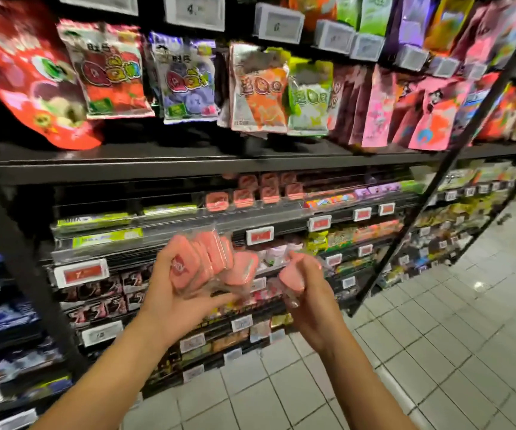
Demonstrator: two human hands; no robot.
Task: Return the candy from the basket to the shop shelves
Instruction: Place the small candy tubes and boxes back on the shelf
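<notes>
Left of the curled fingers [169, 259] of the left hand [173, 293], red-and-white price tags [81, 273] hang along the black shelf edge [157, 169], marking where each product belongs. That hand cradles a bunch of pink candy packs [207, 262] in clear wrap, fingers and thumb curled round the stack from below; it looks held as a reserve, so that packs can be fed out one at a time. The packs fan upward above the fingertips, towards the clear shelf rail [169, 225].

Just right of that stack, and apart from it by a small gap, the right hand [309, 293] grips a single pink pack [292, 279], fingers wrapped tight round it with its lower end poking out beneath them. I judge this to be the pack about to go on the shelf.

Above and between both sets of fingers, a row of matching pink packs [250, 193] sits behind the rail, likely the home slot, which would explain why both hands wait at this height. Blur hides the printing on most packs. No basket is in view. Further right of the right hand's fingers, the shelving runs on over a pale tiled floor [436, 336].
</notes>
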